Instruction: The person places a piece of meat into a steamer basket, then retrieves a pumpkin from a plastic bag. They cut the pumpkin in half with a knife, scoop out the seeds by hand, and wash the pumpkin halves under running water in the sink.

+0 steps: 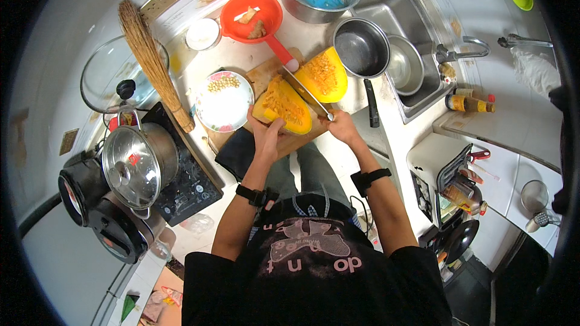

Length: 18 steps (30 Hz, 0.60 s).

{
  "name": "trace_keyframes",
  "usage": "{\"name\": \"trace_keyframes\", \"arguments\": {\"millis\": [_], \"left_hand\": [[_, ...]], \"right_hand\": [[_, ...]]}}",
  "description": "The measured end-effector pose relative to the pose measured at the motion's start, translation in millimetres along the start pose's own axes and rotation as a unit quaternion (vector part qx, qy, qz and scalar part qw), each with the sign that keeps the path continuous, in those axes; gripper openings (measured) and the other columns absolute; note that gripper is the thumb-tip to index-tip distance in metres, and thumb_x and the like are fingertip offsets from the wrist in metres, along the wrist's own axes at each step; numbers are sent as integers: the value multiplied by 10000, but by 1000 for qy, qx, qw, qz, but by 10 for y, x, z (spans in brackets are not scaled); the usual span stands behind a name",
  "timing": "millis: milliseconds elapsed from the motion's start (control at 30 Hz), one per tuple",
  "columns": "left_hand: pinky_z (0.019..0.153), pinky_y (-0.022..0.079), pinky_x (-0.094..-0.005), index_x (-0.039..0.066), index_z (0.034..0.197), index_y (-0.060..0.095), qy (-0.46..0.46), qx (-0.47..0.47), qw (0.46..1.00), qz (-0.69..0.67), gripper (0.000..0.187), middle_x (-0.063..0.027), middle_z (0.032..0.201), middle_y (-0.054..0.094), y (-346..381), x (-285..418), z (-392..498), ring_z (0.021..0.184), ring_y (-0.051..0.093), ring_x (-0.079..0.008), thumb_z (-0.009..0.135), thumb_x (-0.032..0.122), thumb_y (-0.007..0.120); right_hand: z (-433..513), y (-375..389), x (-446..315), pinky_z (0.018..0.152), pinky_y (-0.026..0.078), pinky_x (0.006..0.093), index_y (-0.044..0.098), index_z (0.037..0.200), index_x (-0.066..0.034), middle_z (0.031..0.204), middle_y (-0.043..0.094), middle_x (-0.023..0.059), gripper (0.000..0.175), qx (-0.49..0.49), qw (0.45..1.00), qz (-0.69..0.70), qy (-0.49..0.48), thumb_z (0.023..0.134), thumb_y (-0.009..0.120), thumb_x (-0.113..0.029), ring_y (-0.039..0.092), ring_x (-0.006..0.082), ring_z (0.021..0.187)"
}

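Two cut pieces of orange-fleshed pumpkin lie on a wooden cutting board (294, 144), with stringy pulp and seeds showing. My left hand (266, 132) grips the lower edge of the nearer pumpkin piece (292, 111). In my right hand (340, 126) is the handle of a kitchen knife (304, 90). Its broad blade stands between that piece and the farther pumpkin piece (327, 77). Whether the blade touches either cut face, I cannot tell. Left of the board is a floral-rimmed plate (224, 111) with several pale beans or seeds near its far side.
A red plastic strainer (231, 7) holding ginger-like pieces stands beyond the board. At right are a saucepan (362, 47) and a steel sink (410, 13). Leftward, a lidded pot (133, 165) sits on an induction cooktop (192, 190), near a straw brush (154, 63).
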<state>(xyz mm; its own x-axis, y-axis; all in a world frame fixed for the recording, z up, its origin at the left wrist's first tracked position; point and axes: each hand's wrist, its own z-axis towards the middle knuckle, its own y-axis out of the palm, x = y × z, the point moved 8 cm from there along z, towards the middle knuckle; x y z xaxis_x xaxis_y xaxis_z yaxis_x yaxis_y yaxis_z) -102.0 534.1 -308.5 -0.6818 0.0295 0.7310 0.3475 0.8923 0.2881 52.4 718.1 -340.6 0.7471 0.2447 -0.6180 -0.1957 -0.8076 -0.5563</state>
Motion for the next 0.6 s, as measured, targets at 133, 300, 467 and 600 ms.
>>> {"name": "trace_keyframes", "arguments": {"millis": [133,300,467,600], "left_hand": [[880,546,-357,133,1531,75,25,9,1000,-16,947,-166,1364,403,-64,-59,-36,1180,535,-283,794,-51,640],[901,540,-360,144,1534,114,5,10,1000,-20,961,-161,1393,399,-301,-141,-181,1190,539,-297,755,-71,634],[839,571,-397,186,1544,140,-52,-32,998,-23,947,-154,1399,415,-517,-69,-418,1185,551,-304,763,-49,622],[845,580,-474,221,1563,141,-65,-86,994,2,920,-148,1436,408,-677,84,-622,1230,541,-327,780,-11,565]], "right_hand": [[-82,54,-27,792,540,363,731,1056,-23,935,729,192,245,22,999,-1,-35,863,667,-159,714,295,869],[-282,41,-57,712,535,408,716,1002,-30,862,699,215,203,65,995,-4,-70,855,678,-164,693,343,798],[-459,36,-138,678,522,492,693,926,-29,788,667,236,213,109,990,-50,-74,833,690,-220,668,417,772],[-535,144,-282,649,514,522,641,912,-6,763,660,254,256,156,982,-85,-70,862,680,-254,662,438,752]]}}
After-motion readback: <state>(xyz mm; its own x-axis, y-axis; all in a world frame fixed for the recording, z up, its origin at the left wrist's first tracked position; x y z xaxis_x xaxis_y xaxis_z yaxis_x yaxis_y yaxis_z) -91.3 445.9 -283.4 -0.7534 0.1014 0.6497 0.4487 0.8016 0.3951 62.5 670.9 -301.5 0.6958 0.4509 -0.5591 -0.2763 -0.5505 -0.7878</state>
